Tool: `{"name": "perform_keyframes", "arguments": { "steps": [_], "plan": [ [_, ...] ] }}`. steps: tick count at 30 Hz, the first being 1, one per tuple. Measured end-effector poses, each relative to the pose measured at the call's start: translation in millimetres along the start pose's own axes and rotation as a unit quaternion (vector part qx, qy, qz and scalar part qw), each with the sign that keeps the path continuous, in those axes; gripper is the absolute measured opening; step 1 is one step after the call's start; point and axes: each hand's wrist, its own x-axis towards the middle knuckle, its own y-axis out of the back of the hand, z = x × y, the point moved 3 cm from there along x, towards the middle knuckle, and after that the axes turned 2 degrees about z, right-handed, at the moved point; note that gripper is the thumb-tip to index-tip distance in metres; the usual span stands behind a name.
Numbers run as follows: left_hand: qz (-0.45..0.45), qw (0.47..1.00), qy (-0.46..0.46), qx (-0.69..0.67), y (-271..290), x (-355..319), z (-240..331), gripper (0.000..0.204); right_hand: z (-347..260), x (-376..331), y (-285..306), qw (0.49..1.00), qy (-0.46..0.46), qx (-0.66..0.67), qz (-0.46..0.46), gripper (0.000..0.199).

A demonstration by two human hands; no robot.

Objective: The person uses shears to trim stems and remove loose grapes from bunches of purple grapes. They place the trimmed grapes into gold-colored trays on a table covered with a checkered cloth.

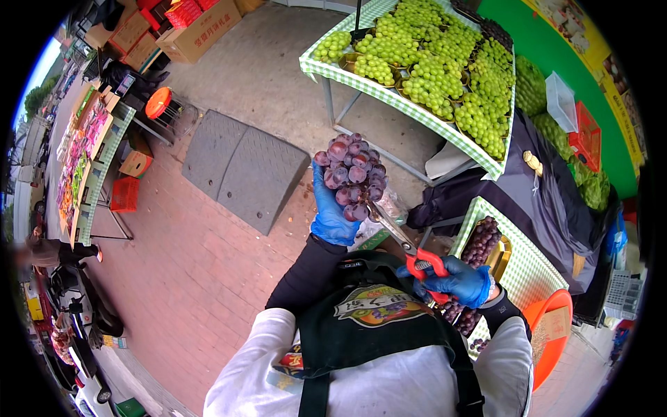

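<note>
My left hand, in a blue glove, holds up a bunch of red-purple grapes, its fingers behind and under the fruit. In my blue-gloved right hand is a pair of scissors with red handles. Their metal blades point up and left, and the tips reach the lower right side of the bunch. Whether the tips touch a grape or a stem I cannot tell. More dark grapes lie beside a gold tray on a checked table, just beyond my right hand.
A table with a green checked cloth bears many green grapes ahead to the right. An orange-red tub stands at my right. Grey ramp blocks lie on the paving ahead left. A sweets-coloured stall and red stool stand left.
</note>
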Motion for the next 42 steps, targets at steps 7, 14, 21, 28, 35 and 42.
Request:
{"name": "perform_keyframes", "arguments": {
  "steps": [7, 14, 21, 28, 35, 42],
  "plan": [
    [0.069, 0.995, -0.037, 0.069, -1, -16, 11, 0.047, -3, -5, 0, 0.998, -0.009, -0.06, -0.016, 0.038],
    [0.047, 0.995, -0.047, 0.071, -9, -24, 14, 0.053, -8, -5, -4, 0.998, -0.008, -0.057, -0.034, 0.039],
    [0.086, 0.989, -0.064, 0.097, -27, -24, 9, 0.048, -13, -2, -3, 0.998, -0.006, -0.025, -0.065, 0.04],
    [-0.006, 0.999, -0.029, 0.037, -39, -16, 3, 0.044, -15, 3, -2, 0.997, -0.008, -0.002, -0.082, 0.042],
    [0.018, 0.999, -0.012, 0.044, -42, -18, -3, 0.043, 7, 9, 0, 0.996, -0.009, 0.053, -0.068, 0.043],
    [-0.008, 0.998, -0.029, 0.051, -51, -15, -8, 0.041, 11, 12, -4, 0.996, 0.0, 0.066, -0.064, 0.048]
  ]
}}
